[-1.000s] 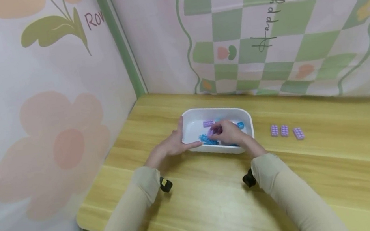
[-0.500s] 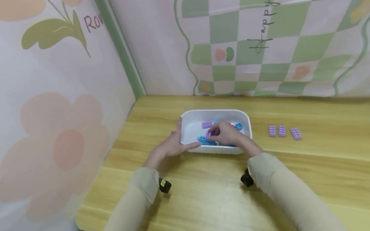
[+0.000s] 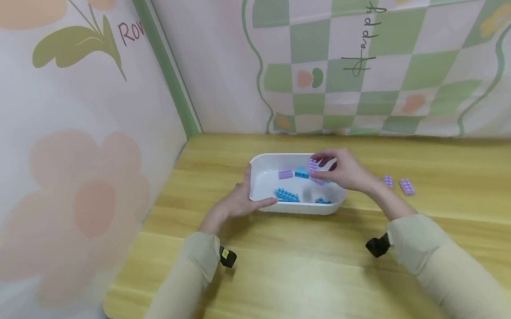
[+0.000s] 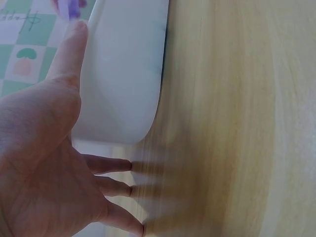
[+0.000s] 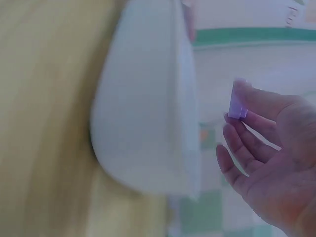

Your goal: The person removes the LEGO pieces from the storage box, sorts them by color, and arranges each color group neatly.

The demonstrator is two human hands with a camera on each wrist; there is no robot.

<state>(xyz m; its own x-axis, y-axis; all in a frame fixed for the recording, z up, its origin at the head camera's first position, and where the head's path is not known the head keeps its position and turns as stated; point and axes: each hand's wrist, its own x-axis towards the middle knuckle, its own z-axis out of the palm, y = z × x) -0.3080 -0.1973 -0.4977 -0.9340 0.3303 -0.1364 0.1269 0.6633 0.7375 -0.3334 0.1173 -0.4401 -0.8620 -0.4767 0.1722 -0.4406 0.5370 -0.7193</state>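
My right hand [image 3: 342, 170] pinches a purple studded toy brick [image 3: 313, 166] over the right part of a white plastic bin [image 3: 258, 160]. In the right wrist view, thumb and fingertips hold that purple brick [image 5: 237, 100] above the rim. At the bin's left end, my left hand [image 3: 237, 200] rests against it, the thumb along the near rim. The left wrist view has this hand's fingers [image 4: 112, 186] fairly straight and spread at the bin's end. Inside the bin lie a purple brick [image 3: 285, 175], a blue brick [image 3: 301, 173] and a cluster of blue bricks [image 3: 286, 195].
On the wooden table [image 3: 293, 280], to the right of the bin, purple bricks [image 3: 406, 186] stand in a row, partly hidden by the right wrist. A printed curtain [image 3: 307, 41] hangs behind the table and another fabric panel [image 3: 89, 206] at the left.
My right hand has risen from the bin's middle and moved right with the purple brick pinched. The blue cluster shows more fully now. My left hand has stayed at the bin's left end.
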